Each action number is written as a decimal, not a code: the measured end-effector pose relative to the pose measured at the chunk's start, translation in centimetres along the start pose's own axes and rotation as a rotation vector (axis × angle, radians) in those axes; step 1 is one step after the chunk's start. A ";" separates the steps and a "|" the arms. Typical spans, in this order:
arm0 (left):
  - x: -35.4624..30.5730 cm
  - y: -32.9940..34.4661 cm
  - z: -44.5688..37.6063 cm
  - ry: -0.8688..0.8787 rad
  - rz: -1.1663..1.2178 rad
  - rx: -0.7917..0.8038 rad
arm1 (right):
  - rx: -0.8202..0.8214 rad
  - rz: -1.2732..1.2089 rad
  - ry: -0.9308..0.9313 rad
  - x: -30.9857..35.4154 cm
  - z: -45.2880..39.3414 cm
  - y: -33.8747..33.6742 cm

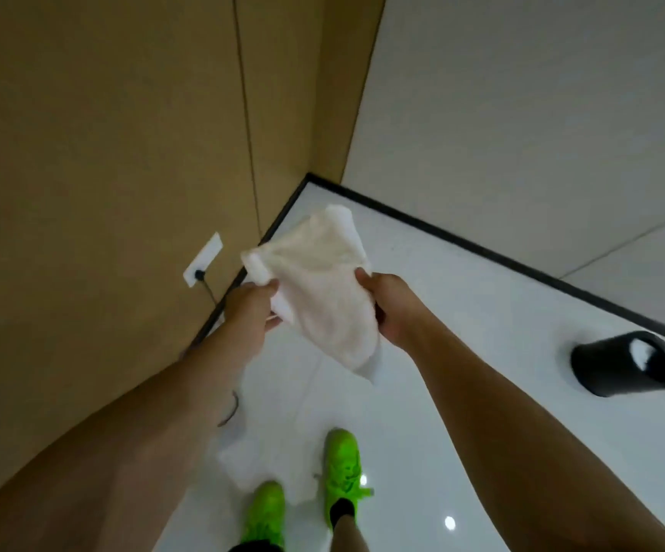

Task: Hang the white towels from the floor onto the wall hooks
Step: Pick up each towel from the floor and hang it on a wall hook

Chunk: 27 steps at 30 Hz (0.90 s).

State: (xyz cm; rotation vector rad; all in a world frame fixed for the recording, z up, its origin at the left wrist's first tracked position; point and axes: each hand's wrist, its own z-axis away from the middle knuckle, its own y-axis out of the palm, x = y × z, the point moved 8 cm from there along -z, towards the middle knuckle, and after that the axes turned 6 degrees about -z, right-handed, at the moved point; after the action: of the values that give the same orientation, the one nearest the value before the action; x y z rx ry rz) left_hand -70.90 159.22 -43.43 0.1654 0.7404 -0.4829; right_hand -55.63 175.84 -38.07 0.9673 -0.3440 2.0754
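White towel in both hands, black bin nearby

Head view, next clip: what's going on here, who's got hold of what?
A person stands in a room corner holding a crumpled white cloth towel up off the glossy white floor with both hands: the left hand pinches one edge, the right hand grips the other. No wall hook is in view, so nothing is hung yet. More white cloth seems to lie by the bright green shoes. A black bin sits to the right.
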 end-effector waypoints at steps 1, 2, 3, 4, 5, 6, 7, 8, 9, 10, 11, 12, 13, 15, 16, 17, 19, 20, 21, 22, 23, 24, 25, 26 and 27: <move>-2.8 2.1 1.5 0.101 -0.106 0.013 | -0.059 0.016 -0.043 1.4 2.3 -2.6; -5.4 4.7 3.6 0.205 -0.214 0.045 | -0.120 0.033 -0.075 2.4 4.8 -5.4; -7.5 7.6 5.9 0.295 -0.300 0.085 | -0.181 0.057 -0.091 3.0 7.3 -8.1; -9.1 10.7 8.4 0.374 -0.374 0.133 | -0.253 0.088 -0.105 3.3 9.8 -11.0; -10.2 14.0 11.3 0.446 -0.451 0.191 | -0.336 0.125 -0.122 3.4 12.4 -14.0; -10.7 17.5 14.3 0.511 -0.525 0.262 | -0.423 0.154 -0.145 3.5 15.0 -16.9; -10.8 21.0 17.6 0.569 -0.587 0.349 | -0.504 0.157 -0.175 3.5 17.7 -19.6; -10.4 24.3 21.2 0.623 -0.646 0.438 | -0.563 0.128 -0.213 3.4 20.4 -22.0; -9.6 27.5 25.0 0.675 -0.708 0.521 | -0.597 0.077 -0.255 3.3 23.0 -24.2; -8.5 30.4 28.9 0.736 -0.768 0.601 | -0.617 0.018 -0.302 3.1 25.5 -26.1; -7.0 33.1 33.0 0.796 -0.833 0.681 | -0.634 -0.034 -0.352 2.8 28.1 -28.0; -5.2 35.4 37.0 0.846 -0.891 0.768 | -0.656 -0.067 -0.409 2.6 30.9 -29.8; -3.3 37.6 41.0 0.902 -0.937 0.862 | -0.683 -0.070 -0.478 2.3 33.9 -31.6; 0.6 40.9 48.6 1.017 -1.034 1.048 | -0.719 -0.005 -0.614 1.8 40.0 -34.8; 2.7 42.2 52.2 1.076 -1.096 1.129 | -0.729 0.019 -0.663 1.2 43.2 -36.3; 5.0 43.4 55.9 1.126 -1.151 1.200 | -0.744 0.026 -0.697 0.0 46.8 -38.1; 9.5 45.2 62.7 1.199 -1.220 1.308 | -0.800 0.017 -0.718 -3.1 53.8 -41.7; 11.8 46.1 66.0 1.233 -1.239 1.356 | -0.848 0.008 -0.716 -5.0 57.2 -43.5; 14.1 46.9 69.0 1.263 -1.253 1.405 | -0.898 -0.002 -0.709 -7.0 60.4 -45.4; 16.5 47.6 71.9 1.288 -1.263 1.455 | -0.949 -0.011 -0.693 -9.3 63.6 -47.2; 18.9 48.2 74.8 1.304 -1.270 1.506 | -1.003 -0.018 -0.661 -11.7 66.7 -48.8; 21.3 48.8 77.3 1.311 -1.279 1.552 | -1.062 -0.025 -0.621 -14.1 69.7 -50.1; 23.5 49.3 79.7 1.320 -1.287 1.591 | -1.127 -0.028 -0.579 -16.4 72.6 -51.4; 25.8 49.8 82.2 1.337 -1.291 1.628 | -1.193 -0.022 -0.544 -18.7 75.5 -52.7; 28.1 50.2 84.7 1.353 -1.289 1.663 | -1.255 -0.003 -0.512 -20.7 78.3 -53.7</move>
State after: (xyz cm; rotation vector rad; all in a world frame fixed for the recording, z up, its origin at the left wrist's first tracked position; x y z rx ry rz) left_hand 22.36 166.77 -1.78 1.7654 1.5302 -2.2906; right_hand 33.98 157.23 -5.31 0.6273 -1.6350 1.1337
